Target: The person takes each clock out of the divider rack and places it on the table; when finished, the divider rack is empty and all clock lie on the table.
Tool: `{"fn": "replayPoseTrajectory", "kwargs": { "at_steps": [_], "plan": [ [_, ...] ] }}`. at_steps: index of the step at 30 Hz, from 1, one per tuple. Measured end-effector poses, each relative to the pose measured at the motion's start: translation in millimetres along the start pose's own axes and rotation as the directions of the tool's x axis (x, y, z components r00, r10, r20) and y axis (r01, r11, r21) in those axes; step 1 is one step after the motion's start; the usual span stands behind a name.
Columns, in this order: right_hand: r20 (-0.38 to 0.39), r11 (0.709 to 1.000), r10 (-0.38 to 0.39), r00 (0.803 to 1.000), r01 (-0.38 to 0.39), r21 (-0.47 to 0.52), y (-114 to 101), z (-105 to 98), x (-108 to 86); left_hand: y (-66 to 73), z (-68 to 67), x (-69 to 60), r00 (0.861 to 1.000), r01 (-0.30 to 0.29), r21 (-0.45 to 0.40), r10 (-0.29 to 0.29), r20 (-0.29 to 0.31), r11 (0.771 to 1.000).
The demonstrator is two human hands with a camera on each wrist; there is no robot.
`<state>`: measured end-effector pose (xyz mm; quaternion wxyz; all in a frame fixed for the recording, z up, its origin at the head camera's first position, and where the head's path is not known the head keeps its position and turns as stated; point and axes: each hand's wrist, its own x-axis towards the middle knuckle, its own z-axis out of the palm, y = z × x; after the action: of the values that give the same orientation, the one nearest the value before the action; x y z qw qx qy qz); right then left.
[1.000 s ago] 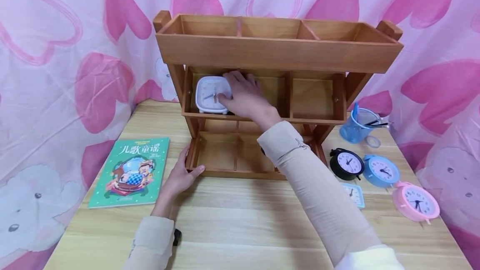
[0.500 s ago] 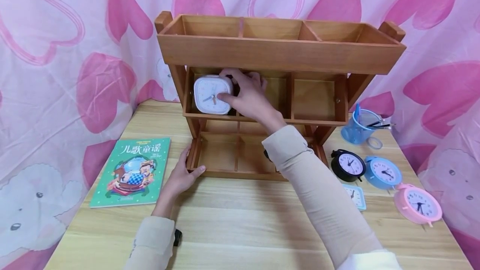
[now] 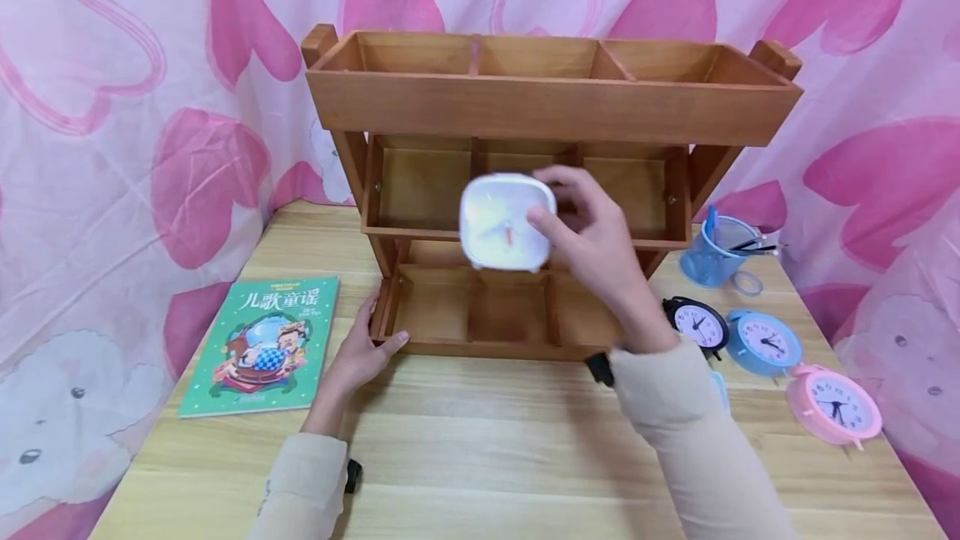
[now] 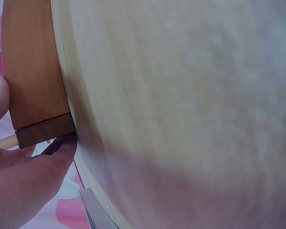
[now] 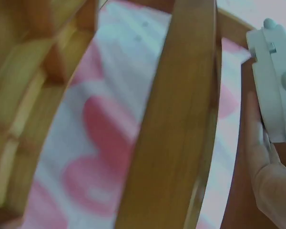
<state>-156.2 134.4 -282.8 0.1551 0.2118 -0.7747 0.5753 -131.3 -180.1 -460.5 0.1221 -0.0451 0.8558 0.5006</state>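
A white square alarm clock (image 3: 504,227) is gripped by my right hand (image 3: 592,236), thumb on its face and fingers behind its right side. It hangs in front of the shelf's middle tier, slightly blurred. In the right wrist view the clock (image 5: 276,78) shows its side and small feet. My left hand (image 3: 367,352) holds the lower left corner of the three-tier wooden shelf (image 3: 555,111), thumb over the front edge. The left wrist view shows my left hand (image 4: 31,176) round that wooden corner (image 4: 43,129).
A green children's book (image 3: 262,344) lies at the left. On the right stand a black alarm clock (image 3: 697,325), a blue one (image 3: 765,342) and a pink one (image 3: 834,405). A light-blue clock (image 3: 720,390) is mostly behind my sleeve. Behind them is a blue mesh pen cup (image 3: 712,255).
My right hand has lifted the white clock out of the middle tier's left compartment and brought it right and toward me. My left hand has stayed at the shelf corner.
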Motion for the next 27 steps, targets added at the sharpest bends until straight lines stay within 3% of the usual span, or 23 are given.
{"fn": "replayPoseTrajectory", "kwargs": {
  "at_steps": [4,8,12,14,17,20,23,27],
  "plan": [
    [-0.077,0.986,0.101,0.992,-0.110,-0.122,21.1,-43.0,-48.4,0.7,0.1,0.2,1.000,0.006,0.008,-0.006,0.002,1.000],
    [-0.186,0.950,0.224,0.956,-0.257,-0.176,45.6,-92.3,-102.2,2.5,0.5,-0.9,1.000,0.013,0.026,-0.013,0.002,1.000],
    [-0.257,0.910,0.359,0.897,-0.398,-0.117,67.0,-143.2,-153.7,3.2,0.3,-2.1,1.000,0.007,0.034,-0.007,0.007,0.999],
    [-0.312,0.881,0.408,0.858,-0.460,-0.114,75.3,-165.5,-174.8,3.2,0.1,-2.4,1.000,0.001,0.032,-0.002,0.014,0.999],
    [-0.381,0.835,0.462,0.801,-0.538,-0.117,84.8,-192.1,-198.2,3.3,-0.4,-3.0,1.000,0.002,0.039,-0.003,0.018,0.999],
    [-0.412,0.775,0.498,0.763,-0.605,-0.183,91.7,-210.4,-213.5,3.4,-1.4,-3.5,1.000,0.004,0.051,-0.005,0.011,0.999],
    [-0.399,0.743,0.511,0.762,-0.624,-0.241,98.8,-222.2,-223.9,4.5,-1.5,-4.1,1.000,0.005,0.053,-0.005,0.013,0.999],
    [-0.360,0.706,0.474,0.803,-0.592,-0.389,110.8,-231.3,-233.1,5.0,0.2,-3.2,1.000,0.004,0.044,-0.005,0.024,0.999]
  ]
}}
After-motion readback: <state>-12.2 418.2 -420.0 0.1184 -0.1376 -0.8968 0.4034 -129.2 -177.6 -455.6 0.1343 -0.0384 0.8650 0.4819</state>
